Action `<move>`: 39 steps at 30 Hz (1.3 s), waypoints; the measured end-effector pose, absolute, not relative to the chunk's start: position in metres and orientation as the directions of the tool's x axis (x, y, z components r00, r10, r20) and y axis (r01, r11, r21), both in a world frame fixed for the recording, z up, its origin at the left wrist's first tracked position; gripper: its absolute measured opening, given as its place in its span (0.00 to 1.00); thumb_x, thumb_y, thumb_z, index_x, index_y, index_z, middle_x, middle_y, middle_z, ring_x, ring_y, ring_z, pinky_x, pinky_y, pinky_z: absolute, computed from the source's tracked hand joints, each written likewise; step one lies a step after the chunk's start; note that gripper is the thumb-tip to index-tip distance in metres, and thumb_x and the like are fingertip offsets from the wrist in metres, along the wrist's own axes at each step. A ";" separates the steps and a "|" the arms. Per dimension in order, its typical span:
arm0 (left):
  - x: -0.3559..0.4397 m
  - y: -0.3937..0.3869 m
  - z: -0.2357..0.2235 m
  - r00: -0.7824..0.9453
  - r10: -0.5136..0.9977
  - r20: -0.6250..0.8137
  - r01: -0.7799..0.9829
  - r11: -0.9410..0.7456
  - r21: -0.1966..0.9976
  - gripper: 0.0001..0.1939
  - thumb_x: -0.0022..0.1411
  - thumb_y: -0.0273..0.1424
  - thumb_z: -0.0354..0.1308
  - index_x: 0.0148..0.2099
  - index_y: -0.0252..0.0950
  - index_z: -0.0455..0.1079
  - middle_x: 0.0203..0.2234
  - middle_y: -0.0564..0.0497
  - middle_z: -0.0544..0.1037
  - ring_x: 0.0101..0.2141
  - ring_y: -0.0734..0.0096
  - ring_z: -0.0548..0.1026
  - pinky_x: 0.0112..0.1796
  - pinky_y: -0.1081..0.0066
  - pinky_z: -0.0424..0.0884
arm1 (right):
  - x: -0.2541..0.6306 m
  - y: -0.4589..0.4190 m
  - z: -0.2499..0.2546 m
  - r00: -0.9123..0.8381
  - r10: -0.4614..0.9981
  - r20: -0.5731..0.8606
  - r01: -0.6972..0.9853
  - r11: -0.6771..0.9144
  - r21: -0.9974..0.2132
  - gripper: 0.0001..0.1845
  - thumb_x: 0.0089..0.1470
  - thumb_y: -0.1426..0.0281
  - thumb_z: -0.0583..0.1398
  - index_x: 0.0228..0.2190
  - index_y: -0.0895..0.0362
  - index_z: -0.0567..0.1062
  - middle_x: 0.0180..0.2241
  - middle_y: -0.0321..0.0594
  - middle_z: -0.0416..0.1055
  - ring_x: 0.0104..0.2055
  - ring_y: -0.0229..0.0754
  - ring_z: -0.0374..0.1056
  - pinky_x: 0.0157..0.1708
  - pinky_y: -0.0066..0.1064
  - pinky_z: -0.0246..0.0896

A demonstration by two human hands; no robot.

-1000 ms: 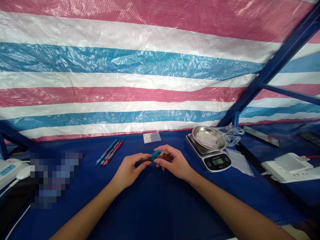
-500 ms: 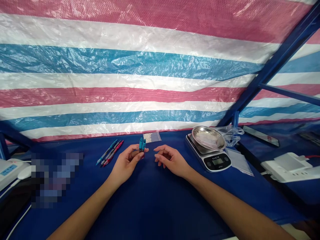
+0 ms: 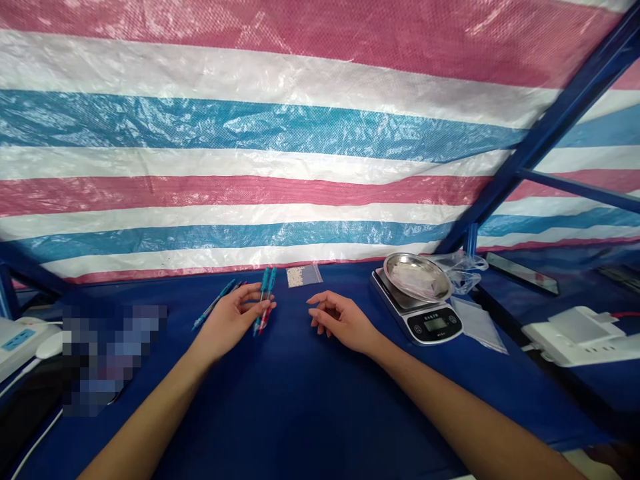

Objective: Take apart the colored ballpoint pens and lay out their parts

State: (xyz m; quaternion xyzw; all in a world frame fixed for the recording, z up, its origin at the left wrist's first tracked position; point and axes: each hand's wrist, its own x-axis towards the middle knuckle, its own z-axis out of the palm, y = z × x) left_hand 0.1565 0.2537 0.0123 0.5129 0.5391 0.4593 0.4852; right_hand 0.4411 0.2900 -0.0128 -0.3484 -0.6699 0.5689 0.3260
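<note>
My left hand (image 3: 227,321) is over the far left of the blue tabletop (image 3: 300,400), its fingers curled around two pens with teal clips and red tips (image 3: 264,300). The pens stand nearly upright against the fingertips. Partly behind that hand, a blue pen (image 3: 214,304) lies on the table. My right hand (image 3: 345,323) rests open and empty, fingers loosely curled, holding nothing. The nearest thing to it is a small clear sachet of white grains (image 3: 303,275) by the table's far edge.
A digital scale (image 3: 434,325) carries a steel dish (image 3: 417,277) to the right, beside a crumpled plastic bag (image 3: 465,270) and a flat clear sleeve (image 3: 479,324). White power strips sit at both sides. A striped tarpaulin (image 3: 250,127) on a blue frame forms the back wall.
My left hand has moved left toward the pens, carrying the teal-clipped pens with it. My right hand has hardly moved. The two hands are further apart than a second ago.
</note>
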 end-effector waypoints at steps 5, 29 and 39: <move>0.119 0.257 0.017 -0.073 0.989 -0.127 0.452 0.146 0.880 0.39 0.55 0.53 0.72 0.62 0.36 0.72 0.46 0.43 0.86 0.45 0.50 0.85 0.44 0.60 0.82 | 0.442 0.290 -0.011 -0.558 0.830 0.015 0.124 0.101 -0.987 0.21 0.64 0.54 0.65 0.50 0.55 0.76 0.33 0.39 0.78 0.30 0.39 0.73 0.27 0.29 0.68; 0.081 0.265 -0.012 -0.132 0.978 0.164 0.984 0.109 0.144 0.29 0.75 0.31 0.43 0.75 0.34 0.58 0.58 0.36 0.78 0.56 0.46 0.78 0.55 0.55 0.72 | 0.444 0.291 -0.013 -0.579 0.815 0.025 0.141 0.131 -0.981 0.20 0.67 0.54 0.63 0.50 0.55 0.76 0.34 0.40 0.78 0.31 0.39 0.73 0.28 0.30 0.68; 0.097 0.263 0.011 -0.160 0.905 0.394 0.975 0.084 0.203 0.27 0.72 0.25 0.47 0.69 0.37 0.67 0.57 0.39 0.78 0.55 0.47 0.78 0.60 0.45 0.66 | 0.443 0.291 -0.011 -0.572 0.820 0.025 0.142 0.130 -0.981 0.21 0.67 0.53 0.63 0.51 0.55 0.75 0.34 0.39 0.78 0.30 0.39 0.74 0.29 0.30 0.69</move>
